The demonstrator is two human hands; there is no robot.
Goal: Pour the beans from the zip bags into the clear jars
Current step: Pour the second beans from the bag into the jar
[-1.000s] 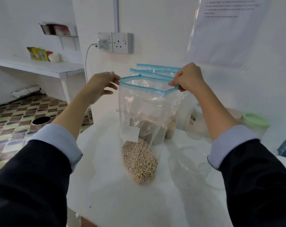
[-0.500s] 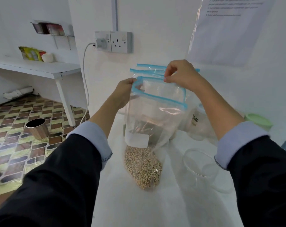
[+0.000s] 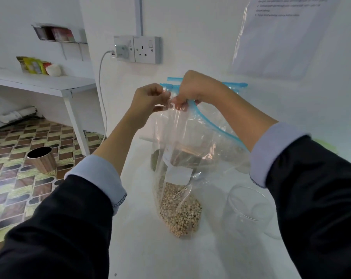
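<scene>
A clear zip bag (image 3: 182,146) with a blue zip strip stands on the white table (image 3: 206,256), pale beans (image 3: 180,212) heaped in its bottom. My left hand (image 3: 148,99) and my right hand (image 3: 194,89) meet at the bag's top left corner, each pinching the plastic there. The blue strip runs down to the right from my right hand. An empty clear jar (image 3: 249,206) stands on the table right of the bag, partly behind my right sleeve. Blue tops of more zip bags (image 3: 234,85) show behind my hands.
The wall with a double socket (image 3: 138,49) and a plugged-in cable rises just behind the bags. A paper sheet (image 3: 279,35) hangs at upper right. To the left, the table edge drops to a tiled floor with a round bin (image 3: 40,159) and a white side table (image 3: 43,83).
My two hands, first spread at opposite ends of the bag's mouth, have come together at its top left corner. The bag's mouth has collapsed and its blue strip now slants down to the right.
</scene>
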